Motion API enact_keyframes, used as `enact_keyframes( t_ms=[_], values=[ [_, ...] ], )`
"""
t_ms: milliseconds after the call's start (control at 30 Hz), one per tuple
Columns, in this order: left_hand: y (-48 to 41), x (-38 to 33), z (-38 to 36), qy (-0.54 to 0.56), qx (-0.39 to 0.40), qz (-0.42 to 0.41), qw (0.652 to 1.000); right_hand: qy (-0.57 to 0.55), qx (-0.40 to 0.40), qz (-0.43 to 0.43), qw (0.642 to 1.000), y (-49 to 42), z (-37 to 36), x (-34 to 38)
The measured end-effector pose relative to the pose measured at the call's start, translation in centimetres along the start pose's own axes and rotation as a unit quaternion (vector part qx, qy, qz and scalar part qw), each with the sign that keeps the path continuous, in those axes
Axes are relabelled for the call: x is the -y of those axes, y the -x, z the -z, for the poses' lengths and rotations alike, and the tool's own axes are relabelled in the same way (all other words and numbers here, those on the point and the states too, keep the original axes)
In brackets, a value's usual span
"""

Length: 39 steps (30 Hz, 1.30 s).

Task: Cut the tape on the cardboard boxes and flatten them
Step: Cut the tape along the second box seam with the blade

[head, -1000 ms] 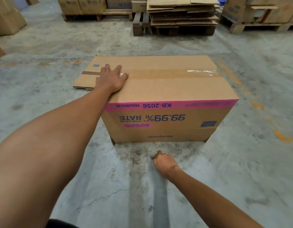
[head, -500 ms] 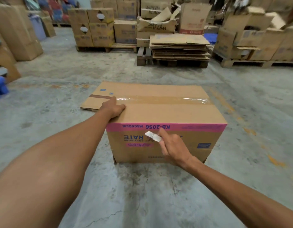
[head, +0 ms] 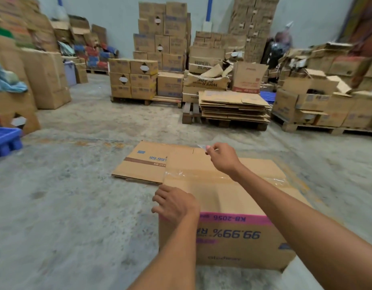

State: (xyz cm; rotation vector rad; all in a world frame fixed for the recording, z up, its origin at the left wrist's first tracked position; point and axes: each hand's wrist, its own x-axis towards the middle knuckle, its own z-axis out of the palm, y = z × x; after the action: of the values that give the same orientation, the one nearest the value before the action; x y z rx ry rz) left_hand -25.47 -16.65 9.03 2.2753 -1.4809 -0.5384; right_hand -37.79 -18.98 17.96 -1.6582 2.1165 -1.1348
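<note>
- a big brown cardboard box (head: pixel 229 206) sits on the grey floor (head: pixel 76 206), right in front of the person.
- the box is closed. a strip of clear tape (head: pixel 201 174) runs across its top from side to side.
- the near side of the box has a pink band and blue print that reads upside down.
- the left hand (head: pixel 176 204) rests on the near left corner of the box top. its fingers are a little apart and curl over the left edge.
- the right hand (head: pixel 222 158) is held up over the far part of the box top. its fingers are pinched together on a small pale blade (head: pixel 201 146), which pokes out to the left.
- the blade is blurry, so its shape is hard to tell.
- a flat box (head: pixel 143 164) lies on the floor just behind the big box, to the left.
- far back, a stack of flat cardboard (head: pixel 233 107) sits on a wooden pallet (head: pixel 191 116).
- piles of boxes stand along the wall.
</note>
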Motion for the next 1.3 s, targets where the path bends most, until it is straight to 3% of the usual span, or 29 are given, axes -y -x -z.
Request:
enact_keyframes(
  t_ms=[167, 367, 567, 667, 833, 933, 1133, 1300],
  values=[
    [0.1, 0.8, -0.7, -0.004, -0.044, -0.051, 0.998, 0.037, 0.067, -0.028, 0.997, -3.7, -1.4, 2.9],
    [0.0, -0.7, 0.2, -0.002, -0.041, -0.024, 0.999, 0.154, 0.093, 0.039, 0.983, -5.5, -2.4, 4.1],
    [-0.3, -3.7, 0.3, 0.060, -0.023, 0.087, 0.994, 0.138, 0.069, 0.044, 0.987, -7.2, -5.0, 1.6],
    [-0.7, -4.2, -0.8, 0.118, -0.083, 0.137, 0.980, 0.121, 0.107, 0.023, 0.987, -8.4, -5.8, -0.3],
    [-0.5, -3.1, -2.2, 0.113, -0.209, 0.088, 0.967, 0.125, 0.176, 0.071, 0.974, -10.9, -7.2, -1.1],
    [-1.4, -2.6, -2.2, 0.064, -0.209, 0.092, 0.971, 0.133, 0.182, 0.090, 0.970, -11.5, -8.3, -1.3],
    [-2.0, -1.3, -2.3, -0.080, -0.188, -0.039, 0.978, 0.106, 0.229, 0.148, 0.956, -11.7, -8.9, -0.3],
    [-1.4, 0.6, -1.7, -0.032, -0.199, -0.077, 0.976, 0.196, 0.289, 0.223, 0.910, -10.0, -8.1, 2.2]
  ],
)
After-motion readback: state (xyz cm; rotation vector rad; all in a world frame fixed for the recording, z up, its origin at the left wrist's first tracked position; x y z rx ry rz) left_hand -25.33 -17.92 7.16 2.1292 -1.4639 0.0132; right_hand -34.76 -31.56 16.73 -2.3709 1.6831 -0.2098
